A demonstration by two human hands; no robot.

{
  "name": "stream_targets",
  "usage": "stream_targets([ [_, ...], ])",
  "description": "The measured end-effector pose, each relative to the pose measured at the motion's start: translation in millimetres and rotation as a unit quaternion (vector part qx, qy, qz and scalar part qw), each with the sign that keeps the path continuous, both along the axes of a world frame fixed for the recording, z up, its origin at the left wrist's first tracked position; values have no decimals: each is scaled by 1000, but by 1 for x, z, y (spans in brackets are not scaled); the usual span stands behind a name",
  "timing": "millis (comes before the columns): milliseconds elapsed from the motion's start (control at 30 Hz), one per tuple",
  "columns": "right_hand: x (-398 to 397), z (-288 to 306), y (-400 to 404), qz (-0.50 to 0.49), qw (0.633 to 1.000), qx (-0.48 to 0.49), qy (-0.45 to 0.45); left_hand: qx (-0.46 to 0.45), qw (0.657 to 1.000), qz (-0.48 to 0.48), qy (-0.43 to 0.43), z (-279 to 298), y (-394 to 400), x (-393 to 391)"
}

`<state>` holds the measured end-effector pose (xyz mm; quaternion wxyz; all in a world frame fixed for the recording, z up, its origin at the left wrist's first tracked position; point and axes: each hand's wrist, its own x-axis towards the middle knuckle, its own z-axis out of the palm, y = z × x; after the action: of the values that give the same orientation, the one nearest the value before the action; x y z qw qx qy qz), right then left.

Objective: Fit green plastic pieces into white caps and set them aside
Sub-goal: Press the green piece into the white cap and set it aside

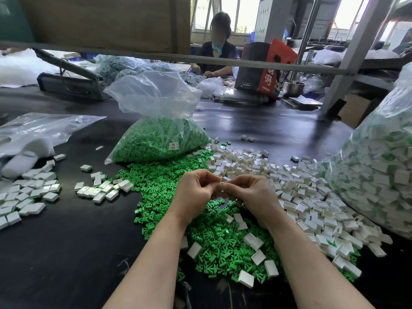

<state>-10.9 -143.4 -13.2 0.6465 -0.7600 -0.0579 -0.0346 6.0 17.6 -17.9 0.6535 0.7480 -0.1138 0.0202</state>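
Two bare hands work at the centre, the left hand (193, 191) and the right hand (252, 191). Green pieces (211, 239) lie loose beneath them in a heap too many to count, and so do the white caps (296, 188) spread to the right. Assembled caps (33, 192) at near left number several dozen. Four clear bags show: one of green pieces (160, 139), one of finished caps (379, 170) at right, and two at left (38, 130). Two lone caps (247, 138) sit farther off. One other person (217, 52) sits at the far side.

Caps (312, 197) right of pieces (214, 241); bag (160, 139) behind, seemingly touching.
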Motion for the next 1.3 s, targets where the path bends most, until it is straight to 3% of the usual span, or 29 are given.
stream_targets([
  [267, 2, -4, -4, 10, 1000, 1, -8, -9, 999, -35, 8, 4, 5, 1],
  [433, 4, -1, -2, 15, 998, 64, -3, 0, 999, -39, -4, 8, 4, 0],
  [733, 6, 2, 5, 79, 987, 95, 100, 23, 998, 7, -61, 15, 3, -3],
  [967, 5, 2, 5, 122, 983, 97, 99, 16, 999, -2, -34, 16, -2, -4],
  [1300, 7, -3, 3, 181, 956, 203, 110, -36, 999, 22, -1, 17, -14, -7],
])
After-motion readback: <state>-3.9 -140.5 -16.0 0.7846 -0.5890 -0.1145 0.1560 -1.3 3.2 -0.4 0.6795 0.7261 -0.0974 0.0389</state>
